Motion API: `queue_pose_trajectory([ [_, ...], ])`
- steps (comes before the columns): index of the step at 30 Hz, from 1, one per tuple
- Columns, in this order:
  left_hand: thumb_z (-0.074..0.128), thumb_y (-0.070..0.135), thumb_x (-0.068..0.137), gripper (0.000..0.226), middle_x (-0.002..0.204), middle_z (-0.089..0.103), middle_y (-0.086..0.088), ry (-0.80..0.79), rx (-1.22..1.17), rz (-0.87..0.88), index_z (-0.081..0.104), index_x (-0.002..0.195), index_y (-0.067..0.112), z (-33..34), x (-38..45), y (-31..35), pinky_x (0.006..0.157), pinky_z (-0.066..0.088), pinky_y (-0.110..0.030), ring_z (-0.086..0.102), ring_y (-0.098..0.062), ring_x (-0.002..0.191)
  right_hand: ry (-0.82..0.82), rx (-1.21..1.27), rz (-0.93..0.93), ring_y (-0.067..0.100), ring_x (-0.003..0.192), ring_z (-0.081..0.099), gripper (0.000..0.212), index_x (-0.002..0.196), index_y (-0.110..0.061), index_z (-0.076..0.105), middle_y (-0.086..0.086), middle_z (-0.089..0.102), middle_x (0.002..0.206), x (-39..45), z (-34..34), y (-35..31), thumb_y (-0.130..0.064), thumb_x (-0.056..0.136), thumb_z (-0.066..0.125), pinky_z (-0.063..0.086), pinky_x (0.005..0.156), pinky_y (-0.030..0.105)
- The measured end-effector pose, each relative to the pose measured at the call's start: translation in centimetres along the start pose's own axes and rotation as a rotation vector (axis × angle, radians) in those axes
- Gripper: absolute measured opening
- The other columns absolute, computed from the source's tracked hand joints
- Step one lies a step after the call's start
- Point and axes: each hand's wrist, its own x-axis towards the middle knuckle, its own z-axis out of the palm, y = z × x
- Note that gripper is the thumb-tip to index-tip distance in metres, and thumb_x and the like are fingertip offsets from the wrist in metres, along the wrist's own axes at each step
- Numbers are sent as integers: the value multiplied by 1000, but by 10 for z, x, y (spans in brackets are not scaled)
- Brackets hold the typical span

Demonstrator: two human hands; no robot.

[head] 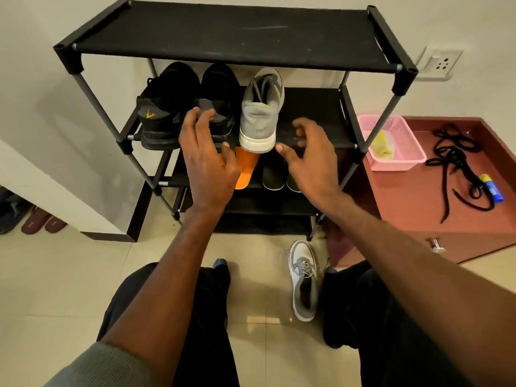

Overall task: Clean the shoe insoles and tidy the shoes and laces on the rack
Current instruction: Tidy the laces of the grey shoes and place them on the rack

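A black shoe rack (229,40) stands by the wall. On its second shelf sit three shoes with their heels facing out: two black shoes, one at the left (164,113) and one next to it (220,99), and then a gray shoe (261,113) with a white sole. The two black shoes touch side by side, and the gray shoe is just beside them.

The left hand (208,155) is in front of the second black shoe. Its fingers are spread and a bit bent, and the fingertips touch the heel of that shoe. It does not grip anything. The right hand (308,152) is just to the right of the gray shoe, over the bare part of the shelf. Its fingers are loose and spread, and it holds nothing.

On the shelf below lie an orange insole (245,169) and two dark insoles (273,174) beside it.

The other gray shoe (304,280) lies on the tiled floor near the person's right knee.

To the right is a low red-brown step (418,196). On it sit a pink basket (402,141) with a yellow cloth (382,146) inside, a heap of black laces (458,163), and a small blue and yellow tube (491,188) touching the laces.
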Motion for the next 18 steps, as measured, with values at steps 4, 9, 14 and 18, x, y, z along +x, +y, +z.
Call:
queue_pose_trajectory([
  [4,55,-3,90,41,133,56,-14,-55,-68,190,58,131,4,13,-35,34,106,44,-37,51,-26,127,14,69,151,9,92,65,26,120,-23,64,-10,66,108,-78,-9,61,-25,95,71,53,82,29],
  [9,55,4,95,26,108,67,-1,-508,-118,99,67,114,15,66,-111,47,85,54,-36,60,-17,100,-170,-7,733,24,90,72,21,85,-15,78,4,78,90,-132,6,140,-6,89,59,56,81,33],
  [14,61,14,88,32,118,70,-7,-1088,143,-347,67,119,19,122,-213,4,90,56,-39,66,-28,109,-366,-155,917,28,87,64,13,86,-7,68,14,67,90,-162,32,195,-13,94,59,45,70,30],
  [18,61,19,92,42,134,61,-13,-1276,237,-578,58,133,11,155,-269,-35,97,48,-36,59,-32,122,-557,-273,992,38,120,64,31,120,-5,69,18,68,127,-188,66,234,-22,101,53,51,92,37],
])
